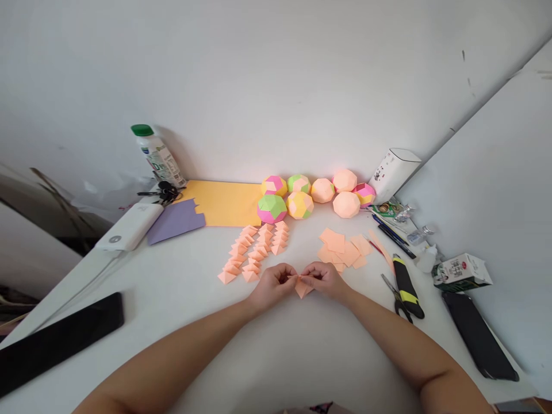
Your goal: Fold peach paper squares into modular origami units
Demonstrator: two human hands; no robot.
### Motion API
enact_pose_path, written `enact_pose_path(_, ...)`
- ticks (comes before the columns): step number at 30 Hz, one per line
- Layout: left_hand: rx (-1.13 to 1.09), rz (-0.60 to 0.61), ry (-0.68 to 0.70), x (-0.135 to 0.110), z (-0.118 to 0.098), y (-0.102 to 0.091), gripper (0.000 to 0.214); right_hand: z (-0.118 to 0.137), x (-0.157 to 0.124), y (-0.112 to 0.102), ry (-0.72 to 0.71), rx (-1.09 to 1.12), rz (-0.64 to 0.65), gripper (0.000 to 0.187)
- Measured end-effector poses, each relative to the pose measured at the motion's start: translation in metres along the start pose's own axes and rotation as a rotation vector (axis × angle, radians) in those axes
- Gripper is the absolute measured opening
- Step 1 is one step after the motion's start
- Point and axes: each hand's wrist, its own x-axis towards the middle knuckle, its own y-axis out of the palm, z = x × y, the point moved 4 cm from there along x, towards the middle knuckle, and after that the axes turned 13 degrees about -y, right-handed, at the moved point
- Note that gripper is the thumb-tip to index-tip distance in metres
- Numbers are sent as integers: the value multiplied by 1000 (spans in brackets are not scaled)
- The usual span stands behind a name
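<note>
Between my two hands, just above the white table, is a small peach piece of paper, partly folded. My left hand pinches its left side and my right hand pinches the right; the fingertips nearly meet and cover its upper part. Rows of folded peach paper pieces stand beyond my left hand. Past my right hand lies a loose pile of flat peach paper cutouts, some five-sided. Several faceted paper balls, among them a green and pink ball and a peach ball, sit against the wall.
Scissors, a yellow-black utility knife, pens, a milk carton and a black phone lie on the right. Yellow card, purple card, a bottle, a white power bank and a black device occupy the left.
</note>
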Motion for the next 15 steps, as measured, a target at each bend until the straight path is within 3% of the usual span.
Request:
enact_pose_path(6, 65, 4, 16, -1, -1, 2, 12, 0, 0, -1, -44, -24, 24, 21)
enact_pose_path(15, -33, -6, 18, 3, 2, -3, 17, 0, 0, -2, -17, 54, -11, 18)
